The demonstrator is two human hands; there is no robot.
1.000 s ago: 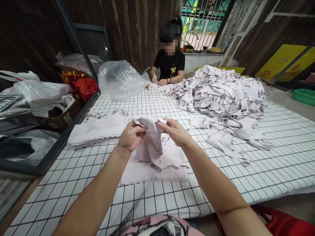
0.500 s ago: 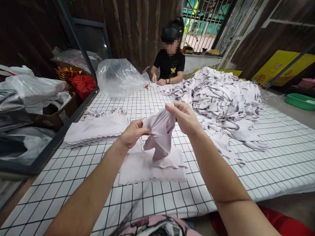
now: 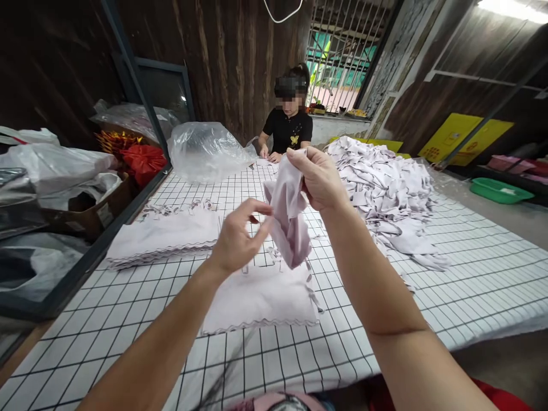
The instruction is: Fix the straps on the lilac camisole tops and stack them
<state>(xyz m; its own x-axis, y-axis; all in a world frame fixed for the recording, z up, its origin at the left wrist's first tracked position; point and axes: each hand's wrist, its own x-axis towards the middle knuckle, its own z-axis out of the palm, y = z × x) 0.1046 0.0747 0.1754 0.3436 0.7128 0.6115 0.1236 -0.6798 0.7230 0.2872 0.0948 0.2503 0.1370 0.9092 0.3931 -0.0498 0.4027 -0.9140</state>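
A pale lilac fabric piece [image 3: 289, 211] hangs in folds from my right hand [image 3: 319, 177], whose thumb and fingers pinch its top. Just left of the cloth is my left hand [image 3: 242, 234], its thumb and fingers apart with nothing between them; the fingertips reach the fabric's edge. Below both hands lies a small stack of the same fabric [image 3: 261, 302] with a wavy front edge and loose strips at its back and right side. A thicker folded stack [image 3: 165, 237] sits farther left.
A large heap of lilac fabric pieces [image 3: 381, 188] covers the right rear of the gridded tablecloth [image 3: 483, 268]. A clear plastic bag [image 3: 209, 151] lies at the back left. Across the table sits a co-worker [image 3: 287, 128] in black. Bags and a cardboard box [image 3: 103, 211] stand beyond the left edge.
My left hand has let go of the fabric and opened. My right hand has lifted the cloth higher, so it now hangs lengthwise. The camera view has tilted up slightly.
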